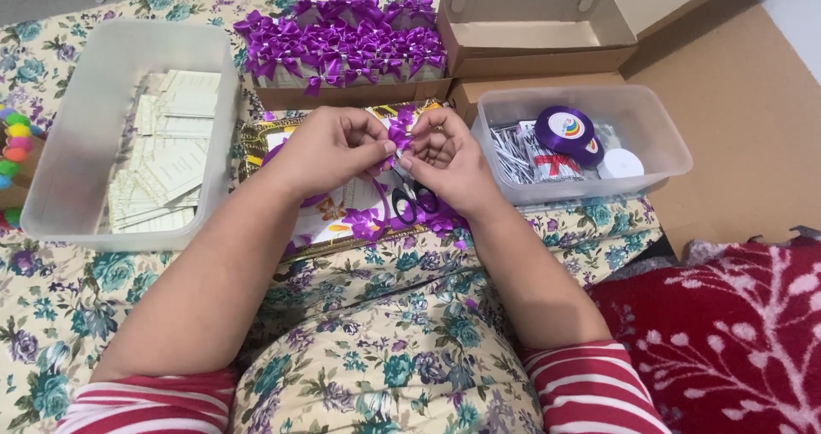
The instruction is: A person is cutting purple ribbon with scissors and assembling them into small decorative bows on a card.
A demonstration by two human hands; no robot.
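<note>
The left hand (329,147) and the right hand (445,156) meet over the middle of the scene, and between their fingertips sits a small purple satin ribbon bow (400,133). Each hand's grip is pressed together on it: the left thumb and forefinger pinch its left side, the right fingers pinch its right side. The bow's loops spread roughly left to right, so its long axis runs across the view, and its tails hang down toward the person.

Directly under the hands lies one pair of black-handled scissors (409,201), handles toward the person and blades hidden under the hands. It rests on a gold-edged patterned tray (342,220), where a few loose purple bows (363,223) lie; their exact count cannot be told.

Beyond the hands stands one shallow brown cardboard box packed with purple bows (342,45), too many and too crowded to count. Right of it stands one open empty brown cardboard box (530,32) with its lid up.

There are two clear plastic tubs. The left clear tub (94,126) holds stacks of cream paper cards (171,160). The right clear tub (599,139) holds one purple ribbon spool (563,128) lying flat, one white round roll (621,164) and a bundle of small silver-white packets (526,156).

Everything rests on a floral cream cloth (103,306). A red blanket with white branch pattern (727,331) lies at the lower right.
</note>
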